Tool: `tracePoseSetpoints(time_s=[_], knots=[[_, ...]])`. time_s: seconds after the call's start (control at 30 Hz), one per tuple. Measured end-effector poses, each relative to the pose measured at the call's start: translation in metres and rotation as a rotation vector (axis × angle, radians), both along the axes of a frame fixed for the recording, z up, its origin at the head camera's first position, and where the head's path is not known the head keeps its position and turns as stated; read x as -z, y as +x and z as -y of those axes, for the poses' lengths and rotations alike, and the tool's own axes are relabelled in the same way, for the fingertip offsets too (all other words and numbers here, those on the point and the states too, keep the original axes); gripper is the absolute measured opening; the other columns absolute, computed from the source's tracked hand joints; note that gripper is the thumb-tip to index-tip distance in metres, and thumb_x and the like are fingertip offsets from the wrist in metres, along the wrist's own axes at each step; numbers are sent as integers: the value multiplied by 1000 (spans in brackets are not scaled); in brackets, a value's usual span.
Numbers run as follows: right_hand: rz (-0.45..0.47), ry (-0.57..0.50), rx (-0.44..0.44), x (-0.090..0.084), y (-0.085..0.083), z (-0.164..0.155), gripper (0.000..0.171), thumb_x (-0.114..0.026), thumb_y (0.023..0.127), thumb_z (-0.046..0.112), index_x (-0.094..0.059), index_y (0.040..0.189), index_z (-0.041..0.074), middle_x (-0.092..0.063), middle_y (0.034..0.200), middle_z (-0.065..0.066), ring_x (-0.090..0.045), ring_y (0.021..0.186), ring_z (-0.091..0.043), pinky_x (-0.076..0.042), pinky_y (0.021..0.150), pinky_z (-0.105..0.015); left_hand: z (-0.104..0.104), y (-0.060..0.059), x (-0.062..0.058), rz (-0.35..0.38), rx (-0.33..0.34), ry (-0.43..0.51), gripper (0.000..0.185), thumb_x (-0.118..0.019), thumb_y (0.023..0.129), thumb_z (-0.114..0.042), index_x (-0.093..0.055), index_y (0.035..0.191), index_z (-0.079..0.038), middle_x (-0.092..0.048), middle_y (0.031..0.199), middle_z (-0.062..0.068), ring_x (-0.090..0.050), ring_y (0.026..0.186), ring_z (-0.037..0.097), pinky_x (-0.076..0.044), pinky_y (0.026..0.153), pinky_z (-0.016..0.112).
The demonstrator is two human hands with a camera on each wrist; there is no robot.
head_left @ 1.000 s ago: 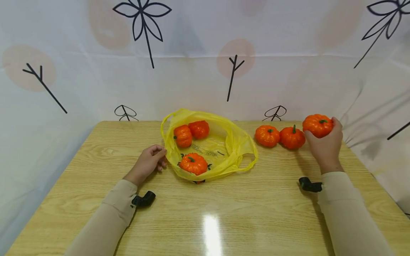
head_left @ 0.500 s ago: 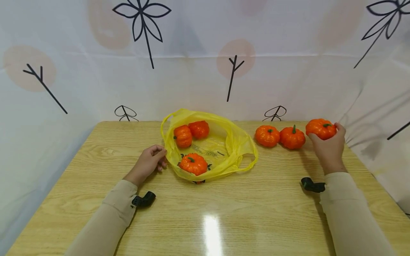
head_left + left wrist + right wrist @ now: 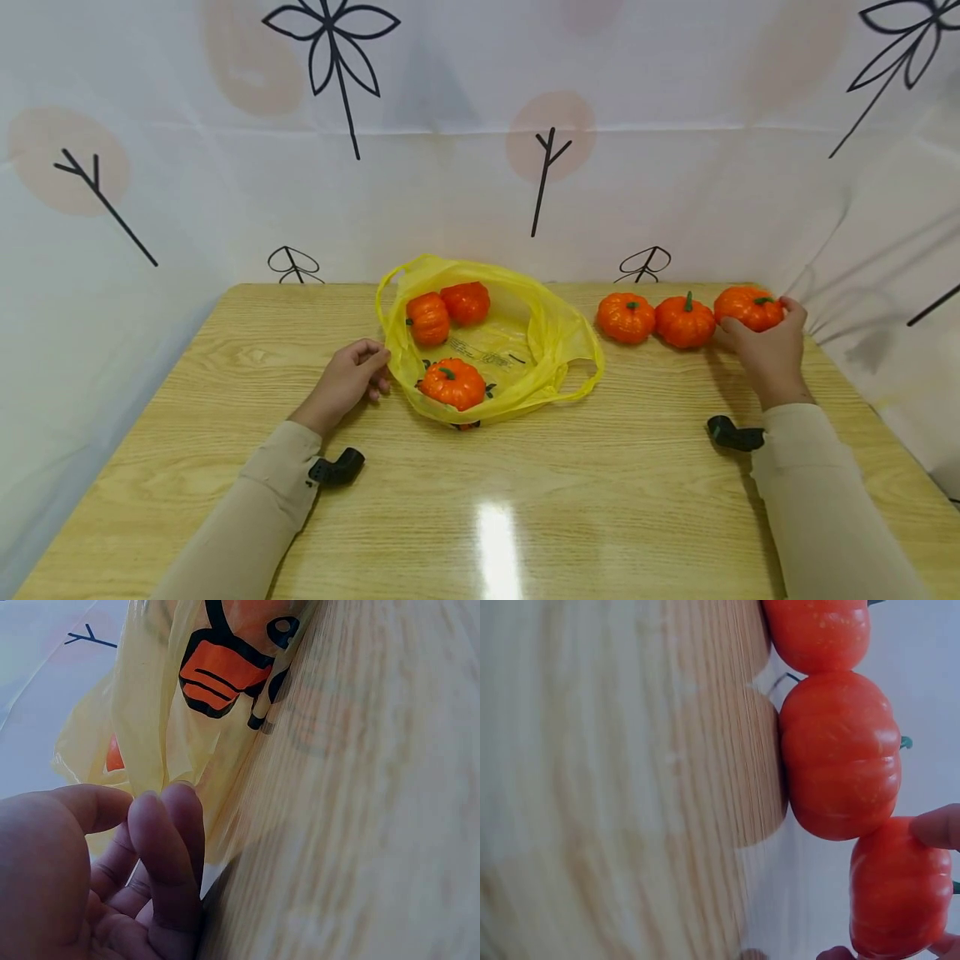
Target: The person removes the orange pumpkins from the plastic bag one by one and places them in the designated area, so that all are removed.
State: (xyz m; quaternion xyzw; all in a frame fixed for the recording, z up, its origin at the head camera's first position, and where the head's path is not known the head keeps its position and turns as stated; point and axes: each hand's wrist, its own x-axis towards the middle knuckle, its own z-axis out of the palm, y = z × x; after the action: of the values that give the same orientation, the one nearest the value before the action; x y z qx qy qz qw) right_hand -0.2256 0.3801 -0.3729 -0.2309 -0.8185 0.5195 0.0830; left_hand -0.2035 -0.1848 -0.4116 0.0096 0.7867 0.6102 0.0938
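Note:
My right hand point(image 3: 772, 358) grips an orange toy pumpkin point(image 3: 744, 307) with a green stem, thumb on one side and fingers on the other. In the right wrist view this pumpkin point(image 3: 900, 892) touches or nearly touches the middle pumpkin point(image 3: 844, 757) of the row and seems a little above the table. My left hand point(image 3: 347, 379) pinches the left edge of an open yellow plastic bag point(image 3: 517, 408) between thumb and fingertips, seen closely in the left wrist view point(image 3: 146, 855). Inside the bag lie three orange pumpkins, including one near its front point(image 3: 453, 385).
Two pumpkins, one at the left point(image 3: 626, 318) and one in the middle point(image 3: 685, 322), stand side by side at the back right of the wooden table point(image 3: 450, 508). A white patterned cloth point(image 3: 465, 192) hangs behind the table's back edge.
My right hand has moved slightly right and down with its pumpkin, bringing it level with the two beside it. The left hand and bag have stayed put.

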Motion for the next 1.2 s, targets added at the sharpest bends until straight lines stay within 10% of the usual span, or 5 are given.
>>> tracePoseSetpoints(time_s=[1.2], knots=[[94,131,-105,11,1,-9,95,-51,100,38,16,156,2,1,161,-34,-12,148,-53,-18,122,-62,0,2,-2,-8,11,-5,29,-51,106,-30,-56,116,-3,-60,83,3,-61,68,13,-53,57,24]])
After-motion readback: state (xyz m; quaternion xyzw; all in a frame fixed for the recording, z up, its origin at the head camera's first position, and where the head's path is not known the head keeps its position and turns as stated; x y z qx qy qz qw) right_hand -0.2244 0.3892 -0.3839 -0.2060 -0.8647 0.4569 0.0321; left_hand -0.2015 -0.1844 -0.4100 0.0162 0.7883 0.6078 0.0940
